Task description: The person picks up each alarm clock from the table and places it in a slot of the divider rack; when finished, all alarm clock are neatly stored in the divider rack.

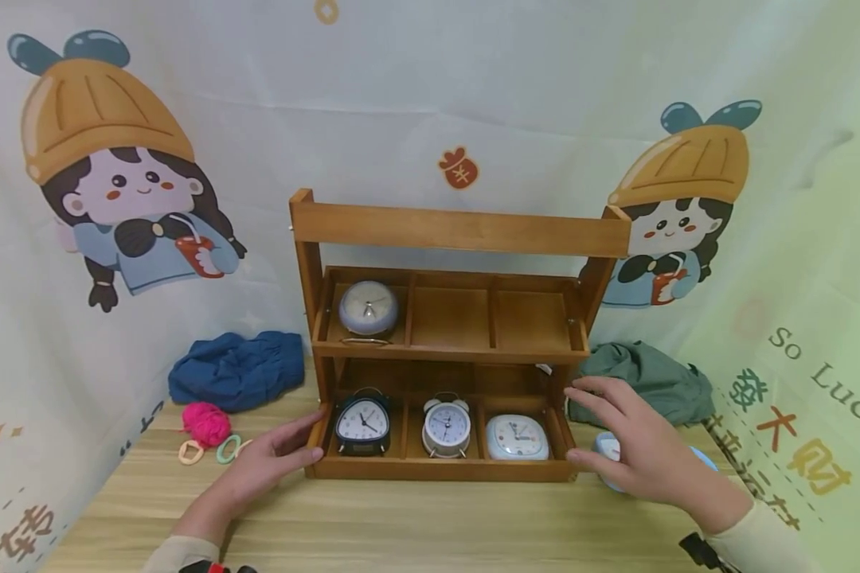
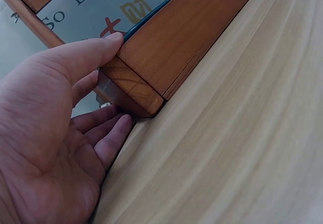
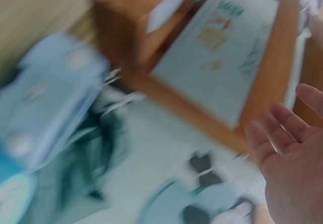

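We observed a wooden table [image 1: 416, 525] backed by a printed cartoon cloth [image 1: 473, 87]. On the table stood a two-tier wooden shelf rack [image 1: 459, 231], near its middle. Our left hand [image 1: 268, 465] rested against the rack's lower left corner, thumb on the top edge and straight fingers [image 2: 108, 133] along the side, touching rather than clasping. Our right hand [image 1: 641, 454] hovered just beside the lower right corner, fingers spread and relaxed, grasping nothing; the right wrist view was blurred. Beside the rack lay a blue cloth [image 1: 236, 370] on the left and a green cloth [image 1: 652, 378] on the right. The upper tier held a round grey clock [image 1: 368, 308]. The lower tier held a dark clock [image 1: 362, 424], a twin-bell clock [image 1: 446, 427] and a pale blue clock [image 1: 516, 438]. A pink yarn ball [image 1: 206, 422] lay near the blue cloth.
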The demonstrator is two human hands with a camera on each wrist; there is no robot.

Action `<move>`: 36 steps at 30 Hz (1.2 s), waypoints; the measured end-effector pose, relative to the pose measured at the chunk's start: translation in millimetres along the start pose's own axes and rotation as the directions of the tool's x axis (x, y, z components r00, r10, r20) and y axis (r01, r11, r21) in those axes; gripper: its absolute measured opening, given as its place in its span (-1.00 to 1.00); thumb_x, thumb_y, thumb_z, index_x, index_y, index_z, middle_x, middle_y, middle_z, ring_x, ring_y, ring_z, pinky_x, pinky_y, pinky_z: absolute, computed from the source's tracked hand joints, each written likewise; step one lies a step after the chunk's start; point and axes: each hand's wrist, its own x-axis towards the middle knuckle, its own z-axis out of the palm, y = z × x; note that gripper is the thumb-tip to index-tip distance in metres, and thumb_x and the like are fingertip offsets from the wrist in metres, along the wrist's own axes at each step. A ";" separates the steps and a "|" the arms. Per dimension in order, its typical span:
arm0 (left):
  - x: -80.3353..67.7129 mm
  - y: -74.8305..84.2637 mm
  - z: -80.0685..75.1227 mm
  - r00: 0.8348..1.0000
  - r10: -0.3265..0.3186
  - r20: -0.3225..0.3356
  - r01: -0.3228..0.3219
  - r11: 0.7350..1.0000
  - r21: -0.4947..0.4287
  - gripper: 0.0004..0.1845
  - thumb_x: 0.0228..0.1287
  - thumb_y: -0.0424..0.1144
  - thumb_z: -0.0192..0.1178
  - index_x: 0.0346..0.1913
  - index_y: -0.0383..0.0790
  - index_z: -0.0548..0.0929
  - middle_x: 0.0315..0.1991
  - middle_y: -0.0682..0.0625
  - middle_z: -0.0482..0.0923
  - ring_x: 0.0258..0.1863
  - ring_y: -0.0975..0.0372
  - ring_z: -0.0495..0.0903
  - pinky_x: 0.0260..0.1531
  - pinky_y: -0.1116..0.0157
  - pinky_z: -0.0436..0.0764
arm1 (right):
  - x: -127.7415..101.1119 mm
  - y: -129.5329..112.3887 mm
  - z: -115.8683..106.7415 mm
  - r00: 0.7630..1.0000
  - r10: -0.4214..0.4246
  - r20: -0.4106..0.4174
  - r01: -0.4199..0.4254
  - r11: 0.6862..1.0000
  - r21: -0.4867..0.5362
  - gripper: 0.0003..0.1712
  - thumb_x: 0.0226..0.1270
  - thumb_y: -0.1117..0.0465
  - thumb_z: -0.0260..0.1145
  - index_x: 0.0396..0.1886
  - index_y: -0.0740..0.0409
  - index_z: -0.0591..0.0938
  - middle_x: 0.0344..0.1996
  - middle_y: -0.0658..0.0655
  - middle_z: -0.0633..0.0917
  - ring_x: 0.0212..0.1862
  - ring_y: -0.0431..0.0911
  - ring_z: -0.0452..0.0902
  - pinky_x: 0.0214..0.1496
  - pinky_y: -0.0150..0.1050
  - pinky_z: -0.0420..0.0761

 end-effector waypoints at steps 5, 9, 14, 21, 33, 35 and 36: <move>-0.2 1.4 -0.4 1.000 -0.004 0.000 0.004 1.000 0.002 -0.26 0.61 -0.02 0.39 0.71 -0.07 0.43 0.71 -0.14 0.32 0.66 -0.18 0.32 0.40 0.40 0.44 | -29.5 21.5 -5.3 0.987 0.145 0.074 -0.144 0.989 -0.010 -0.04 0.28 0.04 0.74 0.62 0.08 0.52 0.44 0.14 0.55 0.36 0.08 0.56 0.25 -0.15 0.64; 0.1 2.9 -0.8 1.000 -0.002 -0.008 0.002 1.000 0.019 -0.26 0.61 0.00 0.40 0.71 -0.04 0.43 0.70 -0.13 0.33 0.66 -0.17 0.33 0.42 0.36 0.44 | -48.7 39.3 -3.0 0.963 0.226 0.148 -0.231 0.973 0.020 -0.08 0.35 0.05 0.70 0.62 0.09 0.50 0.43 0.12 0.54 0.34 0.12 0.59 0.11 0.13 0.75; -0.6 2.7 -1.4 1.000 -0.005 -0.010 0.005 1.000 0.027 -0.26 0.61 0.01 0.39 0.72 0.00 0.43 0.71 -0.11 0.33 0.66 -0.15 0.33 0.45 0.32 0.43 | -61.9 55.1 0.2 0.893 0.336 0.300 -0.376 0.923 0.082 -0.11 0.43 -0.08 0.64 0.60 0.18 0.51 0.42 0.25 0.54 0.29 0.28 0.65 0.09 0.24 0.74; 0.4 -0.1 -0.6 1.000 -0.002 0.006 0.002 1.000 -0.004 -0.26 0.61 -0.03 0.39 0.72 -0.06 0.42 0.71 -0.13 0.31 0.67 -0.16 0.30 0.39 0.44 0.42 | -64.1 69.9 1.8 0.745 0.382 0.546 -0.514 0.851 0.106 0.07 0.36 -0.20 0.64 0.62 0.34 0.46 0.49 0.58 0.44 0.41 0.63 0.44 0.22 0.49 0.61; -0.1 -0.6 0.2 1.000 -0.003 -0.001 0.003 1.000 0.007 -0.25 0.61 -0.02 0.40 0.72 -0.08 0.42 0.71 -0.16 0.30 0.66 -0.15 0.34 0.37 0.47 0.43 | -43.5 92.5 -4.7 0.594 0.342 0.728 -0.615 0.777 0.137 0.14 0.22 -0.06 0.77 0.56 0.53 0.45 0.46 0.59 0.51 0.46 0.60 0.39 0.39 0.54 0.45; -0.1 -0.1 0.2 1.000 0.001 -0.001 -0.001 1.000 0.010 -0.26 0.61 -0.03 0.40 0.72 -0.08 0.42 0.71 -0.15 0.30 0.66 -0.14 0.34 0.39 0.45 0.43 | -43.3 93.2 -3.9 0.592 0.350 0.726 -0.619 0.775 0.131 0.14 0.19 -0.04 0.78 0.55 0.51 0.46 0.45 0.58 0.52 0.45 0.59 0.40 0.39 0.52 0.46; -0.1 0.2 0.0 1.000 0.002 -0.002 -0.002 1.000 0.013 -0.26 0.61 -0.03 0.40 0.71 -0.08 0.42 0.71 -0.15 0.31 0.66 -0.13 0.34 0.39 0.43 0.43 | -43.6 93.0 -3.4 0.592 0.355 0.724 -0.621 0.773 0.129 0.14 0.18 -0.05 0.79 0.55 0.50 0.47 0.45 0.56 0.53 0.45 0.57 0.42 0.39 0.50 0.47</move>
